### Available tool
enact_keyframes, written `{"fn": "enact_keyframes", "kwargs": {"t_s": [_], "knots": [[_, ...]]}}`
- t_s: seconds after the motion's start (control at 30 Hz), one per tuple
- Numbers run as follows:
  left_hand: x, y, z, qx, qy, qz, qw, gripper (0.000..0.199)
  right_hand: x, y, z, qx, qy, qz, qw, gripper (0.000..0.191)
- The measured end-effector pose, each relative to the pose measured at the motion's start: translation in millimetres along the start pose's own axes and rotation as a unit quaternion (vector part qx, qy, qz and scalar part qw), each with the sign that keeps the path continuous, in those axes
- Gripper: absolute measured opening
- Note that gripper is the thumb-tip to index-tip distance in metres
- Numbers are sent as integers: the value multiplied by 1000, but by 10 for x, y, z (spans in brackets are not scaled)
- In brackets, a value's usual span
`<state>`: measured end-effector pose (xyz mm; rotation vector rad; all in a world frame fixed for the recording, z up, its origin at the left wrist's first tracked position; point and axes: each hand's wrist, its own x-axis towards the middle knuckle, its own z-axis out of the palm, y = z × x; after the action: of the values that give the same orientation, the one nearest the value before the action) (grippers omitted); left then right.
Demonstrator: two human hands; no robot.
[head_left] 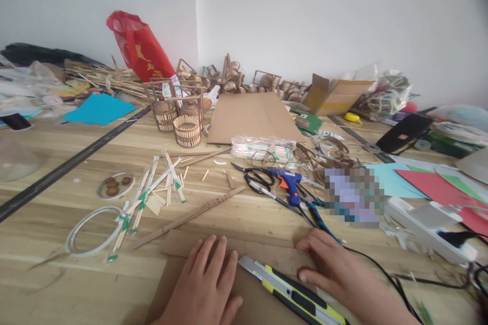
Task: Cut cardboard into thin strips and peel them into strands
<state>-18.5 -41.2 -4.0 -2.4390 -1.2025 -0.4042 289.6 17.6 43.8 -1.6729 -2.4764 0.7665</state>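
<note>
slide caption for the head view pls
Left hand and right hand on cardboard, a cutter between them, a glue gun and baskets beyond.

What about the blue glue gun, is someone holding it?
No, the blue glue gun lies on the table, beyond the left hand and right hand, which are both at the cardboard.
</note>
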Motion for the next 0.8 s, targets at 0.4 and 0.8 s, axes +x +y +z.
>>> {"fn": "enact_keyframes", "kwargs": {"t_s": [0.4,0.8], "knots": [[16,8,-4,13,22,1,1000,50,-26,52,33,5,24,-14,1000,19],[-29,80,140,-10,32,-61,998,49,-8,34,-32,14,39,-44,998,19]]}}
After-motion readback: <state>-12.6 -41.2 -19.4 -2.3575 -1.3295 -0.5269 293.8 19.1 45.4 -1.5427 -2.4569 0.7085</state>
